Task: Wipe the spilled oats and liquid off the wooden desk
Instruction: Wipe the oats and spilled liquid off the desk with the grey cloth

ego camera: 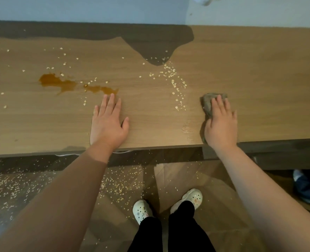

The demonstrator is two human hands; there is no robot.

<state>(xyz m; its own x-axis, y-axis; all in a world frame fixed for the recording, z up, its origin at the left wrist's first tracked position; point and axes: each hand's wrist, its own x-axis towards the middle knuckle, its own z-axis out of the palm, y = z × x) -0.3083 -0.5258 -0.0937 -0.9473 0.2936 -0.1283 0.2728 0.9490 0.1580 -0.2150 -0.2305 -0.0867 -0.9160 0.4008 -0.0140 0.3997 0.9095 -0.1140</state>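
Left forearm (63, 193) and right forearm (259, 188) are reaching over the front edge of the desk (259, 79).

Item 1: left hand (108, 122). It is lying flat near the front edge with straight fingers, grasping nothing. Its fingertips are stopping just short of the liquid's right end.

Item 2: right hand (220, 124). It is pressing a grey-brown cloth (207, 100) onto the desk near the front edge, fingers extended over it rather than curled round it.

Item 3: liquid (59, 82). An amber puddle is spreading across the left-centre of the desk.

Item 4: oats (170, 73). They are lying scattered over the left and middle, with a trail running between the two hands.

Item 5: floor (187, 170). It is carrying many more flakes around a pair of white clogs (193, 197).

Hazards, as judged:
- A stroke toward the front edge is likely to be pushing oats onto the floor.
- Dragging the cloth through the puddle is risking a wider smear and wet, clinging flakes.
- The left fingers are risking contact with the liquid.
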